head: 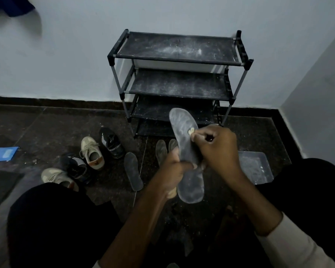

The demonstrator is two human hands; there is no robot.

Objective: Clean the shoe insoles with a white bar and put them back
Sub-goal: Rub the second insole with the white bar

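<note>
Stage: cleaning in progress. The left hand (174, 171) is closed around the middle of the held insole (183, 125), keeping it off the floor with its toe end toward the shoe rack (178, 59). The right hand (217, 147) pinches a small pale piece, judged to be the white bar (190, 131), and presses it onto the upper half of the insole. More insoles lie on the floor: a single insole (133, 171) just right of the shoes (92, 152), and a pair of insoles (161, 151) side by side near the foot of the rack. Whether these are already cleaned cannot be told; all look grey and dusty. The four shoes stand toward the left of the floor, and a shallow plastic tray (259, 165) sits at the right. Remaining, by judgement: finish scrubbing, then refit all four insoles — none appears refitted yet.
</note>
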